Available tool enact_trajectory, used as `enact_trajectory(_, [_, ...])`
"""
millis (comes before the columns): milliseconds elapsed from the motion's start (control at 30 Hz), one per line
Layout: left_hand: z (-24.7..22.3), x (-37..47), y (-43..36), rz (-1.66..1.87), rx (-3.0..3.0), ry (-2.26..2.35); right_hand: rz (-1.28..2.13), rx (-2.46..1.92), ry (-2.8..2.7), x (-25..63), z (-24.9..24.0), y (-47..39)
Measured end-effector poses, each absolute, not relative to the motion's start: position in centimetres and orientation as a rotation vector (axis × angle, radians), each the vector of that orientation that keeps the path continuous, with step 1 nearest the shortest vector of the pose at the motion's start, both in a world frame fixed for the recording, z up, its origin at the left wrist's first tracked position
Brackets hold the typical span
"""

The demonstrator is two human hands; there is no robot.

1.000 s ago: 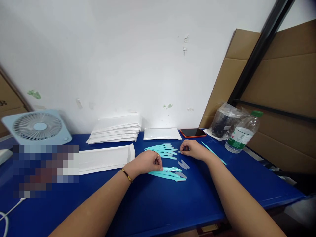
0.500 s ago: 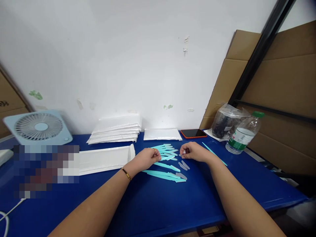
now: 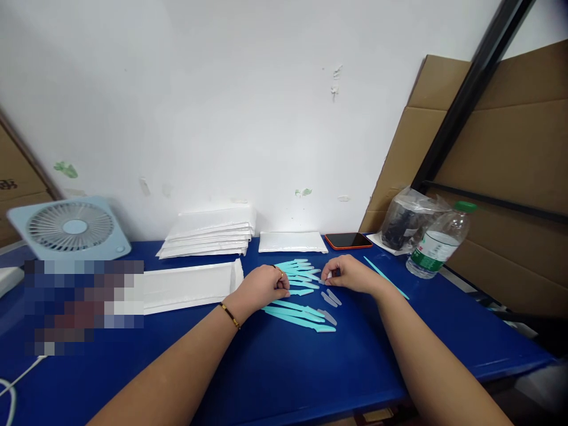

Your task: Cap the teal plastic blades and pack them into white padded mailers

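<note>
Several turquoise eyebrow razors (image 3: pixel 304 309) lie fanned out on the blue table, some with clear caps over their blades. My left hand (image 3: pixel 266 283) is closed over the handles, its thumb and fingers pinching one razor (image 3: pixel 300 292) whose blade end points right. My right hand (image 3: pixel 348 273) is closed too, with the fingertips together at a small clear blade cap (image 3: pixel 321 281) beside the razor tips. Loose clear caps (image 3: pixel 333 297) lie just below it. Another razor (image 3: pixel 386 277) lies apart, to the right of my right hand.
White padded envelopes (image 3: pixel 206 234) are stacked by the wall, with one (image 3: pixel 190 287) lying in front and another (image 3: pixel 293 242) to the right. A phone (image 3: pixel 348 241), a water bottle (image 3: pixel 437 245) and a bagged dark item (image 3: pixel 402 225) stand right. A fan (image 3: pixel 73 228) is left.
My left hand has shifted slightly nearer with a razor in it. The front razors have moved a little toward me and lie closer together. My right hand has hardly moved.
</note>
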State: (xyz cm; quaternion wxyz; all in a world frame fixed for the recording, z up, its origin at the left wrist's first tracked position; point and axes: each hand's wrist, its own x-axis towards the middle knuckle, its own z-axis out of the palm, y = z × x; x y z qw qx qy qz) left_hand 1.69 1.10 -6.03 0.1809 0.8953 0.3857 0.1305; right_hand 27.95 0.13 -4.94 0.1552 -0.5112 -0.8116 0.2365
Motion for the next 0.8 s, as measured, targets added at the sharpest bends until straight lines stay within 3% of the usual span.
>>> enact_trajectory(600, [-6.9,2.6,1.7,0.461,2.65,1.075,0.637,-1.241,-2.349,25.5,-6.3,0.3])
enact_trajectory(800, [-7.0,3.2,1.6,0.563,2.654,1.251,0.473,-1.31,-2.26,25.6,-6.0,0.5])
